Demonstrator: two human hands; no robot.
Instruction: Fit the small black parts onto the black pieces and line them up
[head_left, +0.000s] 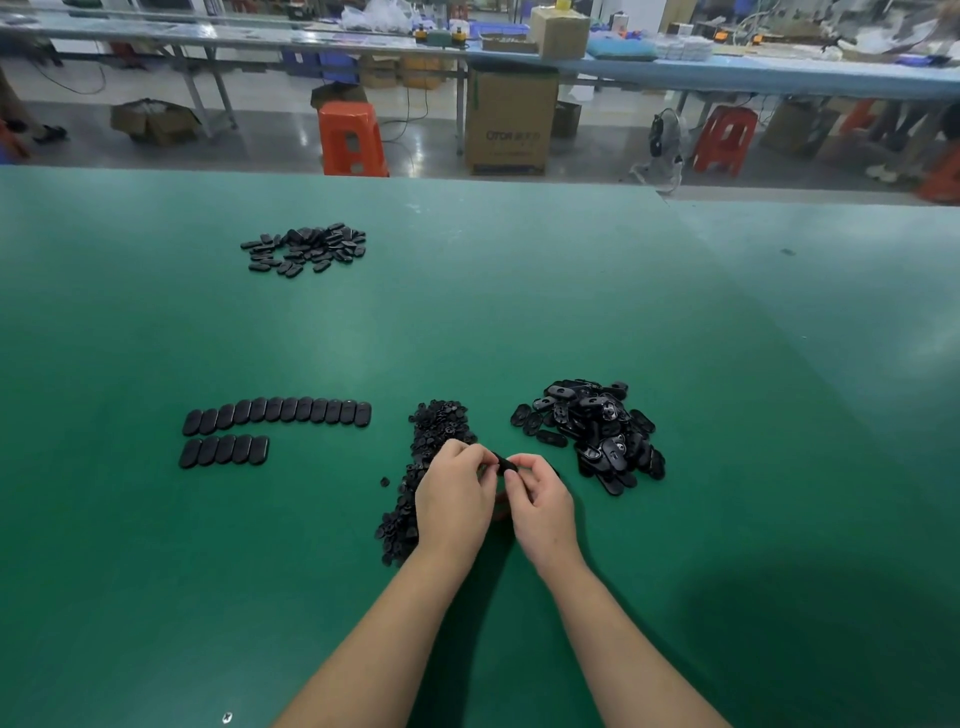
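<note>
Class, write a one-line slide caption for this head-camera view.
Both hands hold one black piece between two piles, finished rows alongside.

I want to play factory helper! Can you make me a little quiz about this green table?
1. True or false: the lined-up pieces lie in two rows.
2. Which row is longer: A the far one, B the near one?
3. What do the left hand and right hand hold between them?

Key:
1. True.
2. A. The near row is shorter.
3. One black piece, pinched over the table, between the pile of small parts and the heap of pieces.
</note>
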